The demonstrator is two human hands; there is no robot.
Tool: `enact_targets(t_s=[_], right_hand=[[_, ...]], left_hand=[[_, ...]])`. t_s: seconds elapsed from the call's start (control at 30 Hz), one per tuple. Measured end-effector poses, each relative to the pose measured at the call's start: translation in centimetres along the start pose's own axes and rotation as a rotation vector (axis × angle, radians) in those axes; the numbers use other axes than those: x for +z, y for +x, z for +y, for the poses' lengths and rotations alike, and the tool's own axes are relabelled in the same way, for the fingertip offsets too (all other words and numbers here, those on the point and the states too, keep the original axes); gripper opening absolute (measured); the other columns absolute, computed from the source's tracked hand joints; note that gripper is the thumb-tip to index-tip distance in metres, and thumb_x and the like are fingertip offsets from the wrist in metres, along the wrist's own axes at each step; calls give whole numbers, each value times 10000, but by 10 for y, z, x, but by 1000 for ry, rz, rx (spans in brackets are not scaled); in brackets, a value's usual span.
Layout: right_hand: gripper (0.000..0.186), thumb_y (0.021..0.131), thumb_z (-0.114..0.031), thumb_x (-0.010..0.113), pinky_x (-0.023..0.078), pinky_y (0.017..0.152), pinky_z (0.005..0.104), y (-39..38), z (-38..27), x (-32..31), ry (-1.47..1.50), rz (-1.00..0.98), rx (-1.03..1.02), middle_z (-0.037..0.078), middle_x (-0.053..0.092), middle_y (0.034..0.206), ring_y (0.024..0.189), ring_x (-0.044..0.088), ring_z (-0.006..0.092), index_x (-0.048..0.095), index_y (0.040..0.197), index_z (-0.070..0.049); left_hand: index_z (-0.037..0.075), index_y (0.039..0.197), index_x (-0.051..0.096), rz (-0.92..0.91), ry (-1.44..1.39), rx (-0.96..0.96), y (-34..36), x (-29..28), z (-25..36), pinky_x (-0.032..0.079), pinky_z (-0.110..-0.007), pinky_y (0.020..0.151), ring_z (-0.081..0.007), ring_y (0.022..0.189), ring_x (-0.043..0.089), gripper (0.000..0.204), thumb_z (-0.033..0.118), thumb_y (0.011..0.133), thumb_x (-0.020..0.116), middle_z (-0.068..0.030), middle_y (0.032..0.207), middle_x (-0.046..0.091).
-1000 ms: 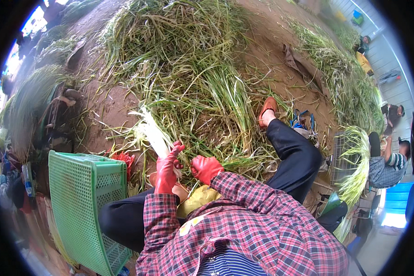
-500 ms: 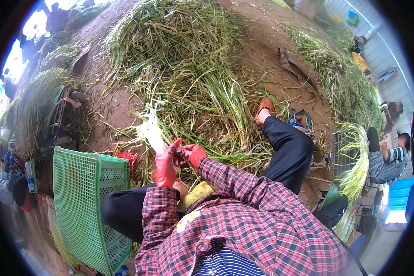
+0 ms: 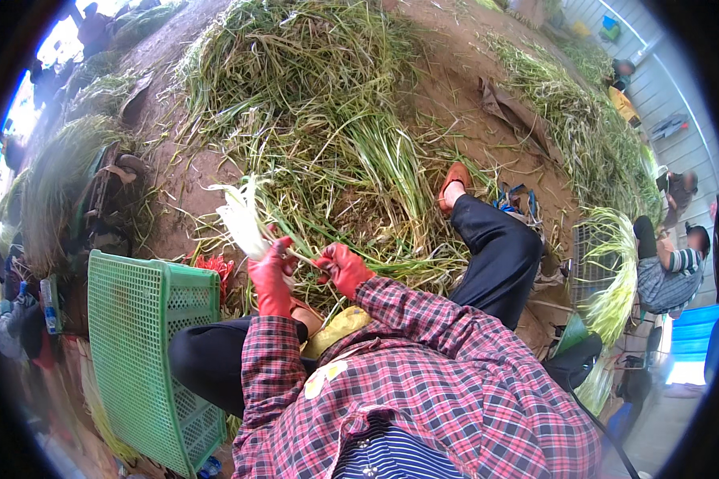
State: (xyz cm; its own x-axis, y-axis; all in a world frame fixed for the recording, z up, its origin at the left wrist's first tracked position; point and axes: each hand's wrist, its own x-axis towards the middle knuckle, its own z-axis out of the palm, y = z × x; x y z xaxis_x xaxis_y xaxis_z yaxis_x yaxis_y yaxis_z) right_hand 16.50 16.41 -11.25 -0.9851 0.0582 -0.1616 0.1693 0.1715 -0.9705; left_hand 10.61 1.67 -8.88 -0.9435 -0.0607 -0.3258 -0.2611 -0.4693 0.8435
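My left hand [image 3: 272,275], in a red rubber glove, is closed round a bunch of pale stalks [image 3: 243,219]. Their white ends fan out up and to the left; they look like young garlic or scallions, though I cannot tell which. From that hand a single thin stalk [image 3: 299,255] reaches across to my right hand [image 3: 344,269], also red-gloved, whose curled fingers pinch its end. Both hands are above my lap, close to a yellow cloth [image 3: 337,330]. Just beyond them, loose green stalks [image 3: 375,160] lie strewn over the soil and heaped up farther off.
On my left stands a green plastic crate [image 3: 128,351], with red netting or string [image 3: 216,270] behind it. A pale green bundle [image 3: 611,275] hangs over a rack at right. Another person [image 3: 675,275] sits beyond it. More stalks [image 3: 575,128] line the far right.
My hands have drawn apart, the right one moving slightly right, and a thin stalk now spans between them. The bunch in my left hand has shifted a little left.
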Motion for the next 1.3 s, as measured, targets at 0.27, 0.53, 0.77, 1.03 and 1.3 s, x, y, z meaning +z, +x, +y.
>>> enact_targets(t_s=[0.27, 0.53, 0.77, 1.03, 1.3], right_hand=[[186, 796, -114, 572, 489, 645, 408, -18, 27, -56, -716, -358, -444, 117, 550, 882, 762, 589, 318, 569, 982, -110], [311, 912, -175, 427, 520, 790, 305, -19, 69, -80, -1235, -624, 281, 169, 589, 1085, 904, 615, 227, 538, 1195, -106], [341, 914, -269, 512, 470, 867, 328, 66, -41, -8, -301, -286, -61, 162, 625, 1066, 970, 601, 224, 585, 1155, -39], [139, 817, -184, 654, 495, 560, 274, 89, -88, 41, 296, -144, 364, 48, 678, 787, 625, 604, 128, 660, 880, -60], [212, 866, -3, 549, 475, 820, 254, 43, -44, 20, 441, -295, -131, 46, 633, 951, 939, 588, 104, 569, 1077, -10]], left_hand=[[47, 1209, 478, 86, -156, 214, 22, -26, 18, 345, -177, 419, -48, 455, 446, 383, 52, 844, 593, -116, 867, 664], [111, 1310, 386, 132, -279, 177, 30, -44, 59, 515, -264, 520, -55, 473, 460, 464, 173, 886, 565, -32, 791, 630], [55, 1225, 436, 77, -196, 177, 6, -10, -2, 531, -252, 483, -59, 391, 425, 378, 72, 870, 566, -90, 784, 641], [95, 1198, 495, 6, -222, -75, 9, -16, -10, 449, -201, 408, -75, 460, 502, 364, 84, 852, 606, -31, 732, 607], [103, 1368, 288, -207, -488, 40, 7, -21, 0, 526, -236, 644, -66, 578, 514, 565, 91, 872, 558, -127, 1088, 591]])
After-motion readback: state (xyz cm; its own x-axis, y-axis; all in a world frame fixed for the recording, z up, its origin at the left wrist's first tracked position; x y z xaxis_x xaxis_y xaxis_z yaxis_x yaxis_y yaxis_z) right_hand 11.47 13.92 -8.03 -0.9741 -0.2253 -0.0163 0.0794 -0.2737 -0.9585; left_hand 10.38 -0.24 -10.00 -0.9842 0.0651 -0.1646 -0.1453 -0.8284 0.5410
